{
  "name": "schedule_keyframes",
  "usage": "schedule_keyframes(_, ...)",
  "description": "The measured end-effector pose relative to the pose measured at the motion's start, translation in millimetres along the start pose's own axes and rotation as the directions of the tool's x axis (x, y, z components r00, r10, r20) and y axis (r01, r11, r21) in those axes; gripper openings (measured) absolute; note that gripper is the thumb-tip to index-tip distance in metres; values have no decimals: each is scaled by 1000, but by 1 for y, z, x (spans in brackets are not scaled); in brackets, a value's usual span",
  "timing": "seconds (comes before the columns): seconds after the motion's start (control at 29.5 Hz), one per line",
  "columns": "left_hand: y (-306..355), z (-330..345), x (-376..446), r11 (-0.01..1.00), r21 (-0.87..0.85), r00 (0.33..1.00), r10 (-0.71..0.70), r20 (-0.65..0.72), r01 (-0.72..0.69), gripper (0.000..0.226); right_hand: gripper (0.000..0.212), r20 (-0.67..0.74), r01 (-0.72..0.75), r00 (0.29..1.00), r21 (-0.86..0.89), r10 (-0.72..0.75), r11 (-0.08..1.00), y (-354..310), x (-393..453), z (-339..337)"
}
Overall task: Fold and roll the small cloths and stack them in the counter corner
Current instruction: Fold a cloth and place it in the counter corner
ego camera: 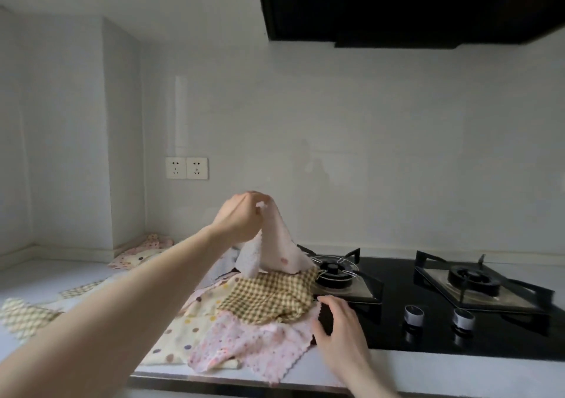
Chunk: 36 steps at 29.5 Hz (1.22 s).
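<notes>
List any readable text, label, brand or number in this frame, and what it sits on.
None can be read.
wall sockets: no print shows.
stove knobs: pale bands, any markings too blurred to read.
range hood: dark, no lettering visible.
cloths: dots and checks only.

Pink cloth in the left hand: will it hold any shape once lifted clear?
Probably not: the pink cloth hangs limp from the left hand, so likely floppy and light. Its lower edge drapes on the checked cloth and may drag it.
</notes>
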State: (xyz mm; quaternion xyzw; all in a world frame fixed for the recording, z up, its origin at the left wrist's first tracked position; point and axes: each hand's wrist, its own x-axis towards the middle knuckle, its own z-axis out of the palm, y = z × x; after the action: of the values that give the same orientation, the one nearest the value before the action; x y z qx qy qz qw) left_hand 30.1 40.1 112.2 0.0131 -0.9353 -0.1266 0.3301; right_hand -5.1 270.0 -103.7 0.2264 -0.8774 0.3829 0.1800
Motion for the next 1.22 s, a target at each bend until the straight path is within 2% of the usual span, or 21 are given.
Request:
schedule_keyframes(0.1,21,-32,-2,999,3,999,36,-26,-36,43,53,-53,20,999,120,-13,993,-36,4,-26)
schedule_keyframes(0.27,49,-73,-30,992,-80,995,94,-18,-96,19,68,-44,56,998,139,-50,989,-92,0,-70)
schedule_keyframes(0.34,60,-88,-44,985,-142,995,96,-3,-96,12,61,-8,39,999,87,-38,995,-102,-4,-84)
schedule_keyframes(0.41,68,-100,-59,974,-206,996,92,-10,-92,9,37,-21,43,999,19,-43,999,-106,-8,-98)
schedule_keyframes(0.47,74,-109,-73,965,-242,995,90,-37,-96,9,18,-27,37,999,-18,-37,999,-104,-11,-112)
schedule_keyframes(0.61,77,-120,-94,965,-251,997,73,-27,-77,9,18,83,60,995,-21,-58,998,-97,-19,-146)
schedule_keyframes(0.71,75,-123,-102,969,-241,999,54,2,-52,14,30,145,84,986,22,-86,996,-95,-23,-170)
schedule_keyframes(0.81,74,-124,-106,975,-218,998,48,38,-38,14,52,122,101,987,-4,-100,995,-92,-24,-185)
schedule_keyframes(0.88,74,-123,-108,982,-182,996,55,72,-41,10,54,97,130,987,1,-129,992,-89,-24,-193)
schedule_keyframes(0.95,76,-123,-110,989,-139,989,77,126,-60,20,50,87,135,987,-2,-134,991,-90,-26,-200)
schedule_keyframes(1.05,79,-121,-114,991,-80,974,122,190,-108,32,30,92,129,987,17,-130,992,-94,-31,-209)
schedule_keyframes(1.22,80,-110,-113,993,-78,966,108,236,-92,27,25,29,124,992,23,-125,992,-88,-23,-216)
